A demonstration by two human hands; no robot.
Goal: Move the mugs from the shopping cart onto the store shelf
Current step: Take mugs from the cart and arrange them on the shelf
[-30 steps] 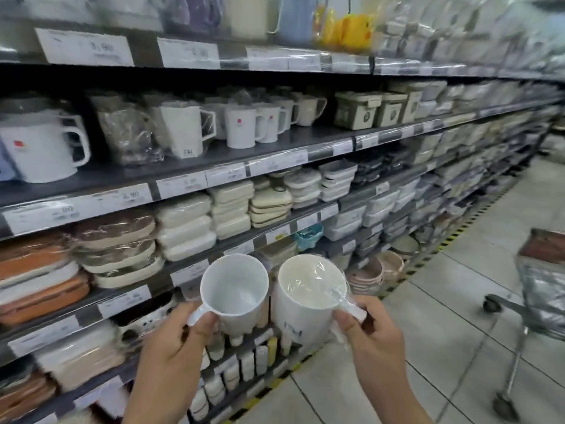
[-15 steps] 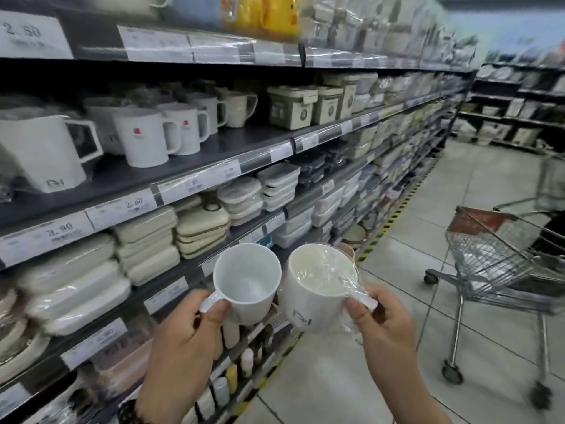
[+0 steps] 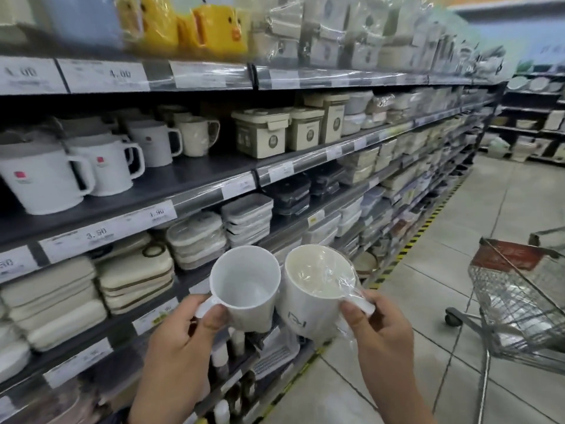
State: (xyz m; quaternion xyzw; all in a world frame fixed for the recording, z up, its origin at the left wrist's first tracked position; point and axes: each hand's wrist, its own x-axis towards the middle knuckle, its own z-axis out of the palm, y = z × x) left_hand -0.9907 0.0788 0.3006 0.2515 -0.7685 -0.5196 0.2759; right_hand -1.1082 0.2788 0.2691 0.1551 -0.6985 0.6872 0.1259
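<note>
Head view, store aisle. Left hand [image 3: 183, 341] grips the handle of a plain white mug [image 3: 244, 286]: thumb pressed along the top of the handle, fingers curled round it from below. Right hand [image 3: 379, 332] grips the handle of a cream mug in clear plastic wrap [image 3: 315, 289]: thumb on top, fingers closed around the wrapped handle. Both mugs are held in the air in front of the shelving, tilted so their open mouths face the camera, sides touching or nearly so; contact cannot be confirmed. Cream mug carries a small dark logo low on its wall.

Mug shelf [image 3: 183, 185] sits up and to the left of the held mugs, well apart from them. On it: a row of white mugs with red labels [image 3: 46, 182] at left, a beige mug [image 3: 195, 137] farther back, then lidded cream containers [image 3: 263, 134] to the right. Shelf below holds stacked lidded food boxes [image 3: 195, 237]. Top shelf shows yellow duck-face items [image 3: 220, 32], blurred. Price tags [image 3: 101, 76] run along the shelf edges.

Wire shopping cart [image 3: 519, 301] stands at right on the tiled floor [image 3: 458, 234], apart from both hands; contents are not legible
</note>
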